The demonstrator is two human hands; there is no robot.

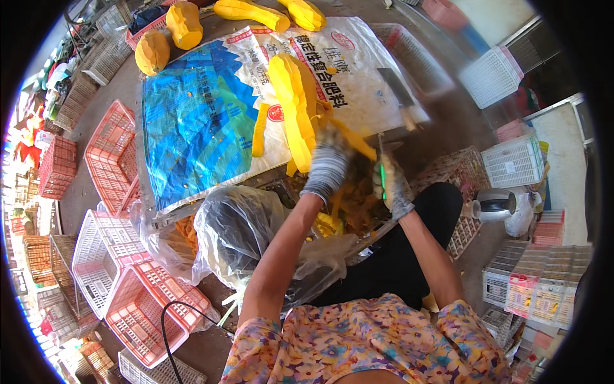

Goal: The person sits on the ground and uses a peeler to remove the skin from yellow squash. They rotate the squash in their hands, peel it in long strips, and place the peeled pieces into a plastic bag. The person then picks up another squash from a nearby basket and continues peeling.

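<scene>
My left hand (330,161), in a grey striped knit glove, rests at the near end of a large yellow peeled squash (292,105) lying on a printed woven sack (192,120). My right hand (394,185), also gloved, is closed around a green-handled peeler or knife (382,175); its tip points away from me, and its exact kind cannot be told. A strip of orange peel (357,139) stretches between the hands. Another yellow strip (260,130) lies left of the squash. Below the hands, peelings (355,206) fill a container. A cleaver (395,86) lies on the sack's right side.
More squashes (252,14) lie along the far edge, two of them (152,53) at the far left corner. Clear plastic (235,230) covers something by my left forearm. Pink crates (112,158) stand at left, white crates (513,161) and a kettle (496,205) at right.
</scene>
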